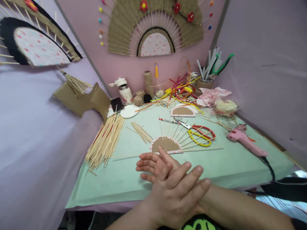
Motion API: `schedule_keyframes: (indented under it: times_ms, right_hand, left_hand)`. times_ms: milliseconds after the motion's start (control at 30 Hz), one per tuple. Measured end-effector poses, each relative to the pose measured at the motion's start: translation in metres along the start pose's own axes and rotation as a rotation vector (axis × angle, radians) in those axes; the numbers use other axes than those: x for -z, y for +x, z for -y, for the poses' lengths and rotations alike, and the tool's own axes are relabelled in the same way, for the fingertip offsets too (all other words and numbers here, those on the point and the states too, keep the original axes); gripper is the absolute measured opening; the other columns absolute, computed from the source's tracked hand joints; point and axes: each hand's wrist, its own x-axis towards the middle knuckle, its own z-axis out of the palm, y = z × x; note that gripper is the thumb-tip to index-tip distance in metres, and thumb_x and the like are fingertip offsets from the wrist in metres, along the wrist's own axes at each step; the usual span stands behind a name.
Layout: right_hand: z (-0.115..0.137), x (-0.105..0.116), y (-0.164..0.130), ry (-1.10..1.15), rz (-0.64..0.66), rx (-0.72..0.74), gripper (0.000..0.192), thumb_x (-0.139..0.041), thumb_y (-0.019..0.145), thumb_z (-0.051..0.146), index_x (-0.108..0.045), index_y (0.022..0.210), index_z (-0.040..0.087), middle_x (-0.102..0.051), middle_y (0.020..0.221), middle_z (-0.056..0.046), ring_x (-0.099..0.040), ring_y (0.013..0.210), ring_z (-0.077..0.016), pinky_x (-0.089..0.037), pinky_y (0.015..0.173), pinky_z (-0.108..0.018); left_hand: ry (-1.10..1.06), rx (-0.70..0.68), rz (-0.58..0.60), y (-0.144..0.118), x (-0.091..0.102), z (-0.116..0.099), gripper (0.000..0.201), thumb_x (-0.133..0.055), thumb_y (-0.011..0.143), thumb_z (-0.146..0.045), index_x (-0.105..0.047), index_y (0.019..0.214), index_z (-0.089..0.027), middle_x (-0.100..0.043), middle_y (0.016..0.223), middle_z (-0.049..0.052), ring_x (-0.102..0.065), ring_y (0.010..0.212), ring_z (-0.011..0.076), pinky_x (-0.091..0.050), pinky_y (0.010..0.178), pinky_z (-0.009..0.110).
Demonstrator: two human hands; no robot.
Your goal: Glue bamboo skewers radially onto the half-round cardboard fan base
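plainly left hand (176, 195) overlaps right hand (153, 166).

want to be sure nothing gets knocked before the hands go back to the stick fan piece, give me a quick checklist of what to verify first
1. Hands free: ok. The left hand lies across the right hand, both empty, near the table's front edge.
2. Half-round fan piece within easy reach: ok, it lies flat just beyond the fingertips with its sticks fanned out.
3. Loose long stick between hands and fan piece: not ok, it may get swept.
4. Scissors: not ok, they lie against the fan's right-hand sticks.
5. Glue gun on or off: cannot tell; it lies on its side to the right, cord trailing off the table.
6. Spare stick bundle: ok, piled at left.
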Motion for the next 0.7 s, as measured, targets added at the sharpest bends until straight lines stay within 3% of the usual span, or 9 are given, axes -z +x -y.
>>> schedule_keyframes:
  times_ms: [67, 200, 267, 333, 400, 500, 533, 600, 700]
  right_hand:
    - [0.001, -0.001, -0.011, -0.263, -0.133, 0.048, 0.029, -0.064, 0.081, 0.062, -0.074, 0.075, 0.036, -0.077, 0.094, -0.005, -0.069, 0.105, -0.0258, -0.054, 0.087, -0.047]
    - [0.005, -0.001, -0.037, -0.777, -0.408, 0.218, 0.064, -0.018, 0.100, 0.045, -0.075, 0.078, 0.026, -0.076, 0.100, -0.002, -0.063, 0.117, -0.0106, -0.048, 0.093, -0.041]
    - [0.017, 0.005, -0.052, -0.713, -0.264, 0.220, 0.066, -0.018, 0.101, 0.052, -0.075, 0.099, 0.019, -0.074, 0.111, -0.008, -0.063, 0.118, -0.0113, -0.051, 0.093, -0.037]
    - [0.036, 0.021, -0.066, -0.594, -0.028, 0.202, 0.061, -0.039, 0.095, 0.064, -0.066, 0.127, 0.021, -0.068, 0.128, -0.014, -0.064, 0.118, -0.0178, -0.054, 0.093, -0.037]
    - [0.061, 0.050, -0.080, -0.680, -0.033, 0.236, 0.057, -0.053, 0.091, 0.060, -0.058, 0.136, 0.026, -0.064, 0.135, -0.014, -0.065, 0.117, -0.0228, -0.052, 0.096, -0.041]
    - [0.098, 0.113, -0.095, -1.289, -0.668, 0.390, 0.038, -0.058, 0.090, 0.047, -0.067, 0.116, 0.021, -0.068, 0.121, -0.016, -0.065, 0.108, -0.0299, -0.048, 0.098, -0.048]
    - [0.107, 0.137, -0.100, -1.500, -0.842, 0.358, 0.035, -0.060, 0.088, 0.042, -0.068, 0.112, 0.017, -0.069, 0.116, -0.019, -0.064, 0.108, -0.0337, -0.047, 0.097, -0.051]
    - [0.118, 0.181, -0.108, -1.824, -1.012, 0.142, 0.032, -0.066, 0.081, 0.035, -0.068, 0.104, 0.012, -0.068, 0.106, -0.024, -0.063, 0.104, -0.0388, -0.046, 0.090, -0.051]
    - [0.123, 0.224, -0.118, -1.968, -1.107, -0.104, 0.039, -0.067, 0.083, 0.046, -0.068, 0.096, 0.009, -0.066, 0.096, -0.028, -0.066, 0.090, -0.0368, -0.045, 0.076, -0.045]
  left_hand:
    - [0.036, -0.057, 0.006, 0.007, 0.008, 0.008, 0.061, -0.056, 0.090, -0.050, -0.047, 0.148, -0.034, -0.061, 0.142, 0.006, -0.053, 0.135, 0.0309, -0.028, 0.123, 0.048]
    - [0.081, -0.011, -0.060, 0.010, 0.014, 0.034, 0.060, -0.051, 0.092, -0.057, -0.046, 0.148, -0.036, -0.045, 0.156, 0.006, -0.031, 0.150, 0.0325, -0.005, 0.126, 0.056]
    - [0.133, 0.058, -0.103, 0.010, 0.016, 0.056, 0.058, -0.050, 0.093, -0.057, -0.047, 0.147, -0.037, -0.040, 0.160, 0.007, -0.025, 0.152, 0.0334, 0.002, 0.124, 0.058]
    - [0.211, 0.251, -0.177, 0.011, 0.020, 0.082, 0.056, -0.052, 0.095, -0.045, -0.044, 0.149, -0.034, -0.041, 0.159, 0.011, -0.025, 0.152, 0.0348, 0.002, 0.122, 0.061]
    - [0.302, 0.455, -0.266, 0.011, 0.030, 0.107, 0.056, -0.053, 0.095, -0.033, -0.042, 0.150, -0.029, -0.050, 0.151, 0.015, -0.033, 0.148, 0.0363, -0.002, 0.120, 0.064]
    - [0.343, 0.544, -0.285, 0.010, 0.049, 0.136, 0.050, -0.055, 0.092, -0.033, -0.052, 0.141, -0.023, -0.059, 0.139, 0.018, -0.043, 0.140, 0.0378, -0.016, 0.118, 0.064]
    - [0.360, 0.546, -0.286, 0.010, 0.054, 0.142, 0.044, -0.056, 0.092, -0.033, -0.058, 0.134, -0.024, -0.059, 0.138, 0.017, -0.044, 0.139, 0.0380, -0.018, 0.118, 0.063]
    - [0.377, 0.542, -0.274, 0.008, 0.060, 0.151, 0.034, -0.057, 0.091, -0.033, -0.064, 0.123, -0.026, -0.058, 0.139, 0.015, -0.044, 0.138, 0.0373, -0.019, 0.117, 0.063]
    - [0.369, 0.558, -0.222, 0.006, 0.062, 0.159, 0.026, -0.057, 0.090, -0.031, -0.069, 0.113, -0.028, -0.057, 0.140, 0.012, -0.042, 0.140, 0.0356, -0.021, 0.117, 0.061]
